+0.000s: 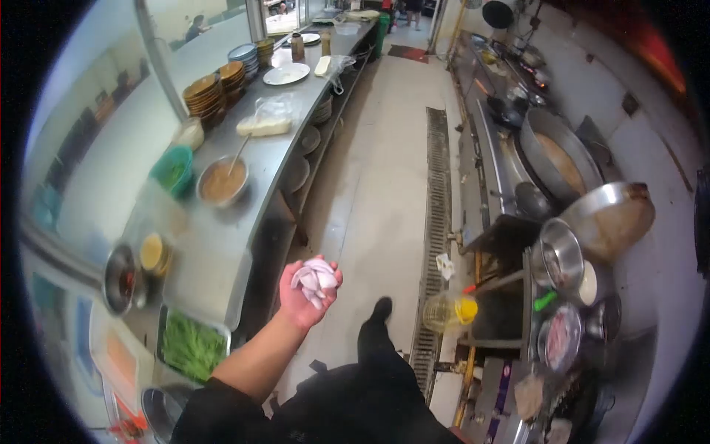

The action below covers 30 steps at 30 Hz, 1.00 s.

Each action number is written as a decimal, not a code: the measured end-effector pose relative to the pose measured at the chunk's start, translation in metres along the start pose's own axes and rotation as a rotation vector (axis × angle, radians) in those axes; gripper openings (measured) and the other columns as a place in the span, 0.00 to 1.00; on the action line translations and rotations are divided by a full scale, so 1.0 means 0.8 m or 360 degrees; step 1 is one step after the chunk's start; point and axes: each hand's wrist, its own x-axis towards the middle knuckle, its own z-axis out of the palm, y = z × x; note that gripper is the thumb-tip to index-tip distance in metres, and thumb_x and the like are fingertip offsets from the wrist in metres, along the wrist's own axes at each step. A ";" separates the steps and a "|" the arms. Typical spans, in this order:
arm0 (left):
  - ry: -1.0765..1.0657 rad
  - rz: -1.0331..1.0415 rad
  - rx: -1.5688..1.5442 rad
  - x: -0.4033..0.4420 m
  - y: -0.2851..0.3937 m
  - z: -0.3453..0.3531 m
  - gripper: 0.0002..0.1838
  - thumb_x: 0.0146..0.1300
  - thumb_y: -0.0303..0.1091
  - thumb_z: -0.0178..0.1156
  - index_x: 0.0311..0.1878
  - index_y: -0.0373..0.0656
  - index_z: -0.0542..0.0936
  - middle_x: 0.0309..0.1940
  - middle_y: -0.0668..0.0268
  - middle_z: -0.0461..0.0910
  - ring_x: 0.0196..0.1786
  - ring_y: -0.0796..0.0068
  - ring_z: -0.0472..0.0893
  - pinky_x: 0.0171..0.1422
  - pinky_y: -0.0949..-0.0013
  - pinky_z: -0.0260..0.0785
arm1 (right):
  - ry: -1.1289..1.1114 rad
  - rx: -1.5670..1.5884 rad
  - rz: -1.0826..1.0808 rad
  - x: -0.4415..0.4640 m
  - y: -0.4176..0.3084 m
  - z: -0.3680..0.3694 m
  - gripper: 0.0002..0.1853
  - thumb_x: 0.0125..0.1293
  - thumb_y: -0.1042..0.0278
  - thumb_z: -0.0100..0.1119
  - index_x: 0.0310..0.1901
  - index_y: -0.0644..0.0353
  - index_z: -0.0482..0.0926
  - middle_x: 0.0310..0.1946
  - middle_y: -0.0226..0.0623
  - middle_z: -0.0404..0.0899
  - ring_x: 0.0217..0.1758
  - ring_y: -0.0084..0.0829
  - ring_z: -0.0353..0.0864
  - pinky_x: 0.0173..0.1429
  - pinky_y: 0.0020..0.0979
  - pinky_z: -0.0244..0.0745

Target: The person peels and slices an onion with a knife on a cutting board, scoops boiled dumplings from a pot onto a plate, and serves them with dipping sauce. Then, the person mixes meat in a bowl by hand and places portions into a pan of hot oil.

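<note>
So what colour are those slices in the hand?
The slices are pale pinkish purple, in the head view.

Left hand palm up, cupping pale purple pieces; greens in tray nearby.

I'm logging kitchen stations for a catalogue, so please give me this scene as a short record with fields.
Setting: kitchen aisle between two work lines
Left hand: palm up, cupped
Held: pale purple pieces, apparently onion
Right hand: cannot be made out
Left side: metal counter with a bowl of brown sauce, a green bowl and leafy greens in a tray
Right side: large pan, yellow-capped bottle
Floor: long drain grate
</note>
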 end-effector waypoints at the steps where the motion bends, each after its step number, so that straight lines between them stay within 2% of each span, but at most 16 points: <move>1: -0.0032 0.0044 0.0048 0.057 0.020 0.011 0.19 0.60 0.47 0.51 0.48 0.46 0.78 0.48 0.54 0.76 0.51 0.54 0.74 0.39 0.64 0.72 | 0.0030 -0.0049 0.0067 0.024 -0.048 -0.033 0.19 0.62 0.54 0.52 0.42 0.62 0.82 0.35 0.42 0.83 0.42 0.39 0.81 0.52 0.40 0.72; 3: -0.0026 0.0117 -0.0018 0.157 0.054 0.028 0.19 0.59 0.47 0.52 0.48 0.46 0.78 0.48 0.54 0.76 0.52 0.54 0.74 0.39 0.64 0.73 | 0.0098 -0.0496 -0.0044 0.117 -0.138 -0.148 0.20 0.60 0.51 0.51 0.38 0.60 0.83 0.34 0.42 0.83 0.40 0.41 0.81 0.48 0.43 0.73; 4: -0.0018 0.0134 -0.0029 0.201 0.070 0.036 0.19 0.59 0.47 0.52 0.48 0.46 0.78 0.48 0.54 0.76 0.52 0.54 0.74 0.39 0.64 0.73 | 0.0097 -0.1052 -0.0258 0.195 -0.156 -0.208 0.21 0.59 0.49 0.51 0.36 0.59 0.83 0.34 0.42 0.83 0.40 0.42 0.81 0.47 0.44 0.74; 5: 0.0027 0.0157 -0.0064 0.243 0.084 0.043 0.19 0.59 0.47 0.51 0.47 0.46 0.78 0.48 0.54 0.76 0.52 0.54 0.73 0.39 0.64 0.72 | 0.0212 -0.2065 -0.0513 0.285 -0.191 -0.280 0.22 0.58 0.47 0.50 0.35 0.58 0.84 0.33 0.42 0.83 0.39 0.42 0.81 0.45 0.45 0.74; 6: 0.0070 0.0190 -0.0092 0.284 0.102 0.055 0.19 0.59 0.47 0.51 0.47 0.46 0.78 0.48 0.54 0.76 0.53 0.54 0.73 0.39 0.65 0.72 | 0.0462 -0.1312 -0.0743 0.296 -0.310 -0.348 0.13 0.53 0.53 0.61 0.20 0.52 0.77 0.22 0.32 0.78 0.24 0.30 0.76 0.29 0.38 0.69; 7: 0.0174 0.0230 -0.0053 0.320 0.119 0.074 0.19 0.59 0.47 0.51 0.48 0.46 0.77 0.47 0.55 0.76 0.51 0.54 0.74 0.36 0.66 0.71 | 0.0213 -0.1942 -0.0464 0.329 -0.419 -0.439 0.15 0.53 0.52 0.57 0.29 0.55 0.84 0.29 0.40 0.82 0.33 0.41 0.81 0.35 0.45 0.73; 8: 0.0185 0.0235 -0.0061 0.357 0.141 0.089 0.19 0.59 0.47 0.51 0.48 0.46 0.77 0.47 0.55 0.76 0.51 0.54 0.74 0.36 0.66 0.71 | 0.0730 -0.1799 -0.0543 0.295 -0.584 -0.512 0.12 0.55 0.58 0.57 0.26 0.59 0.82 0.25 0.41 0.81 0.31 0.37 0.81 0.34 0.41 0.73; 9: 0.0210 0.0272 -0.0005 0.396 0.167 0.101 0.20 0.59 0.48 0.51 0.48 0.47 0.77 0.47 0.55 0.77 0.50 0.55 0.75 0.35 0.66 0.71 | 0.0941 -0.0352 -0.0825 0.320 -0.668 -0.582 0.14 0.58 0.58 0.55 0.26 0.61 0.80 0.24 0.40 0.80 0.29 0.31 0.80 0.33 0.36 0.73; 12: 0.0278 0.0405 0.0124 0.529 0.236 0.124 0.20 0.59 0.49 0.51 0.48 0.47 0.76 0.45 0.57 0.77 0.47 0.56 0.76 0.33 0.67 0.71 | 0.0817 0.0445 -0.0860 0.243 -1.003 -0.753 0.13 0.66 0.62 0.50 0.41 0.63 0.78 0.27 0.33 0.79 0.28 0.24 0.77 0.33 0.30 0.72; 16: 0.0307 0.0367 0.0015 0.753 0.344 0.156 0.19 0.59 0.48 0.51 0.47 0.47 0.76 0.45 0.56 0.76 0.48 0.56 0.76 0.33 0.67 0.71 | 0.0810 0.0732 -0.1171 0.270 -1.209 -0.892 0.14 0.68 0.62 0.50 0.48 0.61 0.76 0.27 0.32 0.78 0.27 0.23 0.76 0.32 0.27 0.72; 19: 0.0234 0.0296 -0.0006 0.929 0.404 0.220 0.19 0.59 0.48 0.51 0.47 0.46 0.77 0.45 0.55 0.76 0.49 0.56 0.75 0.35 0.67 0.71 | 0.0900 0.0862 -0.0625 0.359 -1.179 -0.928 0.10 0.68 0.63 0.51 0.38 0.61 0.75 0.26 0.31 0.76 0.25 0.22 0.73 0.28 0.28 0.69; 20: 0.0195 0.0229 0.0000 0.989 0.428 0.247 0.19 0.59 0.47 0.51 0.48 0.46 0.77 0.46 0.54 0.76 0.49 0.56 0.75 0.35 0.67 0.71 | 0.0718 0.0644 -0.0549 0.396 -1.133 -0.929 0.09 0.67 0.63 0.51 0.33 0.59 0.73 0.25 0.31 0.76 0.24 0.23 0.73 0.26 0.30 0.68; 21: 0.0134 0.0188 -0.0021 1.048 0.450 0.271 0.19 0.60 0.47 0.52 0.48 0.46 0.77 0.46 0.54 0.76 0.50 0.55 0.74 0.37 0.67 0.71 | 0.0742 -0.0231 -0.1012 0.516 -0.965 -0.905 0.08 0.64 0.63 0.52 0.32 0.57 0.73 0.26 0.33 0.77 0.27 0.22 0.74 0.31 0.30 0.70; 24: 0.0055 0.0161 0.0008 1.216 0.498 0.330 0.19 0.60 0.47 0.52 0.48 0.46 0.77 0.46 0.53 0.76 0.50 0.55 0.74 0.37 0.67 0.71 | -0.0037 -0.1357 -0.0890 0.464 -0.925 -0.916 0.12 0.66 0.64 0.45 0.41 0.61 0.75 0.31 0.38 0.76 0.30 0.39 0.74 0.34 0.42 0.71; 27: 0.0055 0.0163 -0.0020 1.386 0.554 0.372 0.19 0.60 0.46 0.52 0.48 0.46 0.77 0.47 0.54 0.76 0.51 0.55 0.74 0.36 0.67 0.71 | -0.0040 -0.0469 -0.0201 0.486 -1.032 -1.017 0.11 0.64 0.63 0.47 0.40 0.59 0.76 0.32 0.39 0.77 0.34 0.38 0.75 0.40 0.42 0.70; 30: -0.0066 0.0229 -0.0029 1.538 0.626 0.398 0.19 0.60 0.46 0.52 0.48 0.45 0.78 0.46 0.54 0.76 0.51 0.56 0.74 0.36 0.67 0.71 | 0.0072 -0.0366 -0.0189 0.602 -1.138 -1.168 0.10 0.63 0.62 0.50 0.38 0.57 0.78 0.34 0.39 0.77 0.37 0.37 0.76 0.46 0.42 0.70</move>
